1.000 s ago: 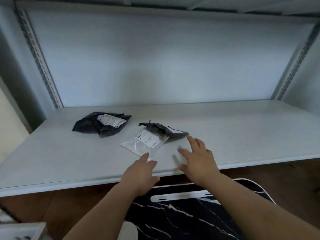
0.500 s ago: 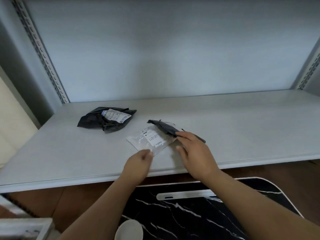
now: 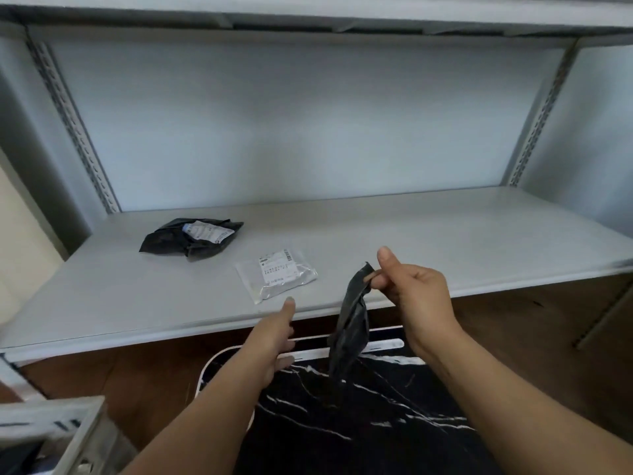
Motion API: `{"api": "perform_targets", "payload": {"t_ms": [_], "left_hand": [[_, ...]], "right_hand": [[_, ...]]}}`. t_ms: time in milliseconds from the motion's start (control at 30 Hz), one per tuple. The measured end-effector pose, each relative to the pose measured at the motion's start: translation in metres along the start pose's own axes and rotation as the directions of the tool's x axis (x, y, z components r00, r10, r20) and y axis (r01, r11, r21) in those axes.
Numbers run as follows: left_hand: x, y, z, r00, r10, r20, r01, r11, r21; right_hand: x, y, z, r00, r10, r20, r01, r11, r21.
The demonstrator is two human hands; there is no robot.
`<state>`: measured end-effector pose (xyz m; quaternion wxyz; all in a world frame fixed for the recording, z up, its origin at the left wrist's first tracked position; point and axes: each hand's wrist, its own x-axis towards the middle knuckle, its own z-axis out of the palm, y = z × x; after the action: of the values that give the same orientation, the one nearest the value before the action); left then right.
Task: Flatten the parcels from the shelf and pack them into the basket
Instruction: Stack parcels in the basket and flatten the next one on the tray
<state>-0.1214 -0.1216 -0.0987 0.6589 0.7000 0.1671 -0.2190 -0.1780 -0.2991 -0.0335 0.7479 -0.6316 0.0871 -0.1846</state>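
Observation:
My right hand point(image 3: 412, 296) pinches the top corner of a small black parcel point(image 3: 352, 320), which hangs crumpled off the shelf's front edge, above a black marbled surface point(image 3: 359, 416). My left hand point(image 3: 274, 332) hovers at the shelf edge with fingers extended, holding nothing, just below a clear flat parcel point(image 3: 279, 274) with a white label. A second black parcel point(image 3: 190, 236) with a white label lies crumpled on the grey shelf point(image 3: 445, 241) at the left.
A white slotted handle point(image 3: 380, 346) runs along the marbled surface's far edge below the shelf. A grey container rim point(image 3: 68, 437) shows at the bottom left. Perforated uprights point(image 3: 75, 132) frame the shelf, with another shelf board overhead.
My right hand has taken hold of the small black parcel and lifted it off the shelf toward me. The clear parcel now lies alone; my left hand has let go of it.

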Motion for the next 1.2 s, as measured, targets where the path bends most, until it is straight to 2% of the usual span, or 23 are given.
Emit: {"api": "perform_targets", "payload": {"t_ms": [100,167,233,333,433,567,633,700,733,800,867,900,967,1000,1067,1133,1200], "left_hand": [[-0.027,-0.027,0.0,0.981,-0.108,0.16,0.11,0.994,-0.006],[-0.044,-0.04,-0.003,0.931,-0.16,0.328,0.207,0.972,-0.114],[-0.058,-0.054,-0.008,0.912,-0.182,0.369,0.262,0.948,-0.179],[-0.062,-0.078,-0.014,0.981,-0.107,0.161,0.134,0.977,-0.165],[-0.06,-0.101,-0.021,0.997,-0.075,-0.026,0.074,0.996,-0.043],[-0.047,-0.13,-0.026,0.991,-0.072,-0.111,0.074,0.997,0.01],[-0.041,-0.138,-0.027,0.992,-0.03,-0.126,0.037,0.998,0.058],[-0.036,-0.142,-0.026,0.991,0.003,-0.132,0.005,0.998,0.059],[-0.031,-0.145,-0.026,0.991,0.012,-0.134,-0.005,0.999,0.05],[-0.022,-0.149,-0.028,0.992,0.025,-0.122,-0.022,0.999,0.024],[-0.014,-0.15,-0.029,0.992,0.042,-0.123,-0.041,0.999,0.012],[-0.011,-0.151,-0.029,0.989,0.054,-0.136,-0.049,0.998,0.04],[-0.005,-0.151,-0.026,0.977,0.071,-0.199,-0.028,0.977,0.211],[-0.005,-0.153,-0.024,0.968,0.082,-0.236,0.002,0.942,0.336],[-0.007,-0.159,-0.02,0.963,0.069,-0.259,0.072,0.864,0.498],[-0.011,-0.163,-0.017,0.974,-0.008,-0.228,0.138,0.816,0.561],[-0.014,-0.162,-0.016,0.979,-0.089,-0.182,0.181,0.789,0.587]], "right_hand": [[-0.025,-0.005,0.0,0.984,0.152,0.089,-0.168,0.964,0.208],[-0.041,0.003,-0.003,0.959,0.242,0.149,-0.271,0.936,0.223],[-0.055,0.02,-0.01,0.925,0.335,0.181,-0.363,0.919,0.153],[-0.067,0.06,-0.026,0.889,0.455,0.057,-0.449,0.888,-0.096],[-0.077,0.097,-0.036,0.898,0.434,-0.074,-0.429,0.824,-0.37],[-0.086,0.128,-0.036,0.916,0.384,-0.113,-0.388,0.782,-0.488],[-0.091,0.139,-0.032,0.915,0.402,-0.03,-0.332,0.708,-0.623],[-0.095,0.154,-0.029,0.876,0.479,0.063,-0.281,0.611,-0.74],[-0.097,0.161,-0.027,0.862,0.5,0.083,-0.273,0.596,-0.755],[-0.097,0.17,-0.023,0.886,0.458,0.073,-0.263,0.626,-0.734],[-0.092,0.173,-0.02,0.939,0.34,0.042,-0.218,0.687,-0.693],[-0.088,0.174,-0.021,0.952,0.304,0.046,-0.182,0.679,-0.711],[-0.086,0.178,-0.021,0.933,0.353,0.067,-0.157,0.568,-0.808],[-0.087,0.181,-0.024,0.919,0.393,0.028,-0.186,0.495,-0.849],[-0.09,0.186,-0.03,0.906,0.404,-0.123,-0.303,0.419,-0.856],[-0.093,0.186,-0.034,0.866,0.453,-0.21,-0.367,0.293,-0.883],[-0.095,0.184,-0.035,0.802,0.555,-0.222,-0.365,0.162,-0.917]]}}
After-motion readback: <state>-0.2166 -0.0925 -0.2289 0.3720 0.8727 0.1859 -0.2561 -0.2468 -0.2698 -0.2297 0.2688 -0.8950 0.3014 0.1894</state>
